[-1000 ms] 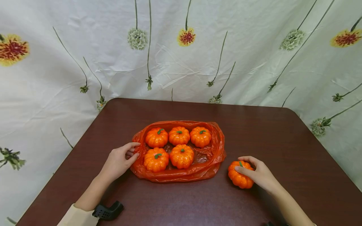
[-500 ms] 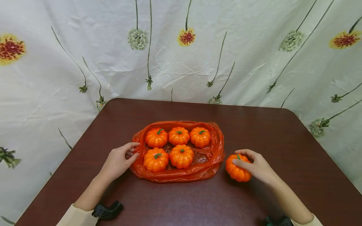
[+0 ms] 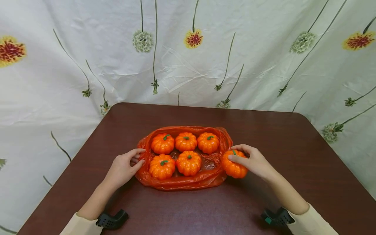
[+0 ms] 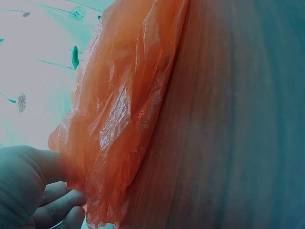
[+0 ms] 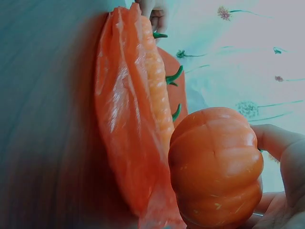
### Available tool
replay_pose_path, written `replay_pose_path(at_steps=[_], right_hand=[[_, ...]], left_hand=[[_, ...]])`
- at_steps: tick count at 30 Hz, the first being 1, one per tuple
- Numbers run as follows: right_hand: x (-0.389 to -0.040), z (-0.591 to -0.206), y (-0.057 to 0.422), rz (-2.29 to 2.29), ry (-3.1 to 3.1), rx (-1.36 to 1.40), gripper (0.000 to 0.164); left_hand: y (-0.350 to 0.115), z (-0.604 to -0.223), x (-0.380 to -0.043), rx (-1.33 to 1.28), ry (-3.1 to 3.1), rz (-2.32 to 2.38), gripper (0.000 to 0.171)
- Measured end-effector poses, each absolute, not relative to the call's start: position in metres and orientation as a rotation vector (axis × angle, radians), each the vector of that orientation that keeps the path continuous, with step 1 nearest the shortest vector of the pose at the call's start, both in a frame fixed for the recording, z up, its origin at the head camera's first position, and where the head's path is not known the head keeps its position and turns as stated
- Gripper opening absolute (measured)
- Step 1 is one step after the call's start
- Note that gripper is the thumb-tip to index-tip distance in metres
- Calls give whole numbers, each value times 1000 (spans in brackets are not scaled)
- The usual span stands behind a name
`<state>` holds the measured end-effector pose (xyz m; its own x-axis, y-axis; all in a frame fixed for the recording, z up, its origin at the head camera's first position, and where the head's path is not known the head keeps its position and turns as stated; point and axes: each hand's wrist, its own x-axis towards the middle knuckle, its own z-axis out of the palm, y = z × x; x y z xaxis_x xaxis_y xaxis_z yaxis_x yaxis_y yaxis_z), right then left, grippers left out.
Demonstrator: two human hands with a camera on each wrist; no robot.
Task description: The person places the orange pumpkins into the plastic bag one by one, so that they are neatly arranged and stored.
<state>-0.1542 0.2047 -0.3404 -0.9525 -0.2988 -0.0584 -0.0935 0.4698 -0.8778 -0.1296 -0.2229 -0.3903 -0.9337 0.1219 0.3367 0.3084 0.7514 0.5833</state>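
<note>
A red-orange plastic bag [image 3: 188, 185] lies with its mouth spread upward, several small orange pumpkins [image 3: 189, 163] with green stems standing inside in two rows. My left hand [image 3: 124, 166] pinches the bag's left rim; in the left wrist view the thumb goes behind the plastic [image 4: 114, 105] and the other fingers bend below. My right hand [image 3: 255, 164] grips another pumpkin [image 3: 234, 167] between thumb and fingers, at the bag's right rim. The right wrist view shows this pumpkin [image 5: 214, 171] tilted, its underside toward the camera, beside the bag wall [image 5: 124, 114].
Everything is on a dark brown table [image 3: 188, 212] with rounded far corners. Behind it hangs a pale cloth [image 3: 188, 65] printed with flowers. Black devices are worn at the left wrist [image 3: 112, 219] and the right wrist [image 3: 277, 217].
My right hand has carried the pumpkin left and away from me, from the table right of the bag to the bag's right rim. The left hand has stayed in place.
</note>
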Motion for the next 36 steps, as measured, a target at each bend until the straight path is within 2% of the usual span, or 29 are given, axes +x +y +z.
replay_pose_path(at_steps=[21,36], right_hand=[[-188,-339,150,-1514,2443,-332,52],[-185,-356,138,-1534,2547,-315,53]], left_hand=[[-222,-387,-127,-321,-2695,-958,34],[-223,-388,-128,-329,-2689,-944,33]])
